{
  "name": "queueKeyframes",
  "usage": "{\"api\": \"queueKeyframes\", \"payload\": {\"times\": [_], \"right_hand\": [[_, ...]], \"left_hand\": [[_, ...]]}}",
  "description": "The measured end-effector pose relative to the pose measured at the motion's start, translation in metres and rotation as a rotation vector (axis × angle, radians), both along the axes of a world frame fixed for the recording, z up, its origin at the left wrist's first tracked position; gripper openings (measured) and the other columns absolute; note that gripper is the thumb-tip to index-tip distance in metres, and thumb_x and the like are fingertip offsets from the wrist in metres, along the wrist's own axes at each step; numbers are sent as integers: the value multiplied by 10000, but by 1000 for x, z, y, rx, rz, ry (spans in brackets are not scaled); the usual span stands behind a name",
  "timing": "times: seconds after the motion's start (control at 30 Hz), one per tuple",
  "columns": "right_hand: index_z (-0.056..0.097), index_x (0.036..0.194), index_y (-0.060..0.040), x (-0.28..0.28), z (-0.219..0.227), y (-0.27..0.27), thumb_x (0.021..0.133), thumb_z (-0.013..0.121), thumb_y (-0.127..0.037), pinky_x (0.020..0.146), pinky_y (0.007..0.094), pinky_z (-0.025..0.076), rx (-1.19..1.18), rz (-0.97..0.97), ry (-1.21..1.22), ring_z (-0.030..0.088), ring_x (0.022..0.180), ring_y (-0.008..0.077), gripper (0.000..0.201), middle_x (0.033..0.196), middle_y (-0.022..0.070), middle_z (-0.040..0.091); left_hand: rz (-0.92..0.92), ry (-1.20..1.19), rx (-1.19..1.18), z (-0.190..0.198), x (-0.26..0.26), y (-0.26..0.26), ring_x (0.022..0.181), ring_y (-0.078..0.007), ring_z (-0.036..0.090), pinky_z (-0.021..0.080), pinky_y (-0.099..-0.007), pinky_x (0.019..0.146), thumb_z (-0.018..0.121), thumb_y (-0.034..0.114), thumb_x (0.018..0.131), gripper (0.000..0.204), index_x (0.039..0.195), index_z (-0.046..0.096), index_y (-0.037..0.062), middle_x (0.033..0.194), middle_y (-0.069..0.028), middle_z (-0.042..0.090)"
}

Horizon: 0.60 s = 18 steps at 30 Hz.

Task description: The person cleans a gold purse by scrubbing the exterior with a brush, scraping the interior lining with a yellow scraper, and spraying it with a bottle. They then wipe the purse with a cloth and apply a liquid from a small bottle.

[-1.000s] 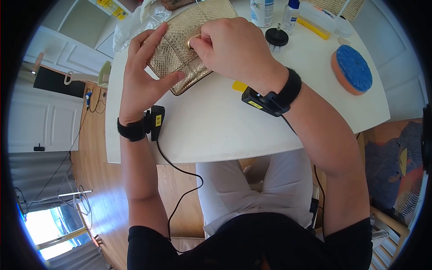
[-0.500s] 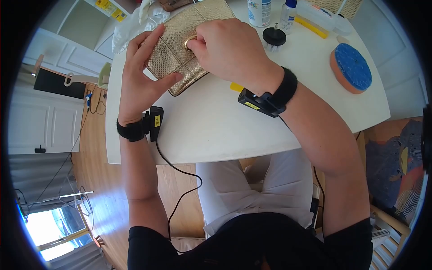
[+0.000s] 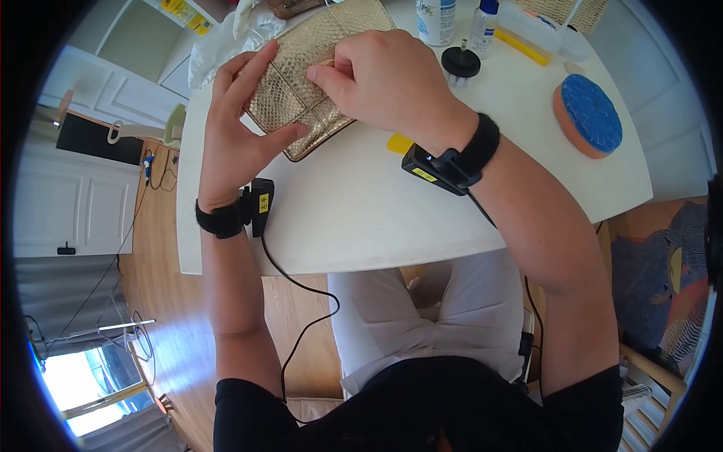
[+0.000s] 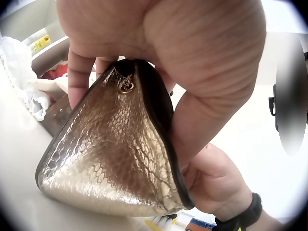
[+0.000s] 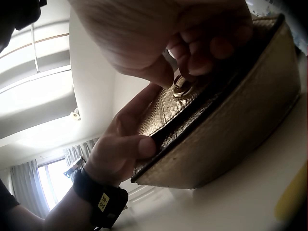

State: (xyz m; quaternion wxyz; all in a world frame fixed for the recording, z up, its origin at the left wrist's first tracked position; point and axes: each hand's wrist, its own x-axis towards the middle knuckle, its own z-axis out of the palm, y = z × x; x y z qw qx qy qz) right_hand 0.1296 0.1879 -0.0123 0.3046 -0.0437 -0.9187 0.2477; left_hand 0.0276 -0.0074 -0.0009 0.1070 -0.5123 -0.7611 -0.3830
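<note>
A gold snakeskin-patterned handbag (image 3: 280, 96) with dark edging rests on the white table, its flap facing up. My left hand (image 3: 239, 147) grips the bag's left end, thumb at the near edge and fingers over the far side. At the middle of the flap, my right hand (image 3: 398, 83) pinches the gold ring clasp (image 5: 180, 88) between thumb and curled fingers. The right wrist view shows a dark gap between the flap and the bag's body. In the left wrist view a small metal ring (image 4: 126, 87) shows on the bag's folded-in side.
Right of the bag stand a black round brush (image 3: 461, 63), a spray can (image 3: 437, 21) and a small blue-capped bottle (image 3: 483, 30). A blue-topped orange sponge (image 3: 592, 114) lies farther right. White cloth (image 3: 218, 56) and a brown leather item (image 3: 292, 7) lie behind the bag.
My right thumb and fingers have shifted on the clasp, and its ring is now mostly covered by them in the head view. The left hand keeps its hold.
</note>
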Motion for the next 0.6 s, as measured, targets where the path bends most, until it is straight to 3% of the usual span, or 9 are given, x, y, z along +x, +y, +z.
{"api": "queueKeyframes", "payload": {"times": [0.13, 0.2, 0.43, 0.53, 0.6], "right_hand": [[738, 741, -46, -3, -6, 0, 851, 683, -309, 623, 443, 577, 40, -2, 52, 709, 672, 329, 290, 678, 144, 691], [693, 710, -67, -4, -9, -1, 860, 736, -302, 575, 425, 528, 78, -17, 136, 663, 607, 319, 282, 647, 118, 666], [695, 702, -69, -3, -7, -2, 851, 721, -260, 592, 428, 534, 69, -18, 135, 668, 629, 323, 244, 659, 120, 671], [692, 760, -77, -2, -5, -3, 850, 702, -218, 606, 429, 538, 75, -23, 75, 675, 653, 325, 168, 692, 119, 682], [682, 844, -87, -3, -8, -7, 848, 687, -186, 621, 430, 540, 41, 42, 183, 682, 688, 322, 100, 735, 110, 694]], "left_hand": [[-8, 2, 4, -1, 0, 0, 1102, -169, 565, 465, -293, 881, 907, 63, 570, 962, 1464, 565, 164, 1323, -47, 543], [-4, -3, 1, -1, 0, 0, 1107, -171, 565, 466, -294, 885, 906, 61, 571, 962, 1464, 565, 164, 1323, -47, 543], [-20, 1, 14, -2, -1, 1, 1126, -182, 569, 479, -307, 905, 899, 51, 580, 952, 1464, 564, 162, 1331, -56, 533], [12, -5, -18, 0, 0, 0, 1154, -196, 574, 487, -318, 928, 899, 50, 580, 949, 1462, 565, 159, 1340, -64, 528], [-4, -2, -4, -1, 1, 2, 1168, -204, 574, 489, -323, 943, 899, 47, 581, 948, 1461, 565, 156, 1344, -69, 527]]}}
